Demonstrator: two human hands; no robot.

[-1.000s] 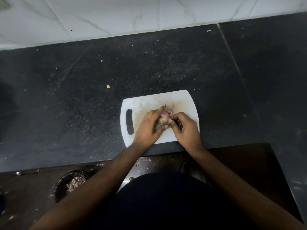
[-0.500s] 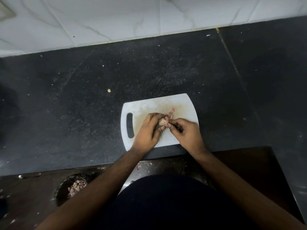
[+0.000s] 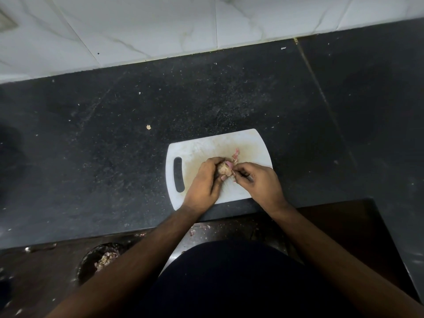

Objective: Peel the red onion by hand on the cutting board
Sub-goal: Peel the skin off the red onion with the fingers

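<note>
Left hand [image 3: 205, 180] grips onion [image 3: 223, 168]; right hand [image 3: 259, 181] pinches skin [image 3: 234, 157]

Since a second ago the left hand [image 3: 205, 180] has curled its fingers further round the onion [image 3: 223, 169], hiding more of it, and the right hand [image 3: 257, 180] has moved its pinch to the onion's right side, at the pink skin [image 3: 234, 157].

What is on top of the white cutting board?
Both hands, left and right, hold the red onion; pink peel scraps lie beside. Board beneath them is hidden.
</note>
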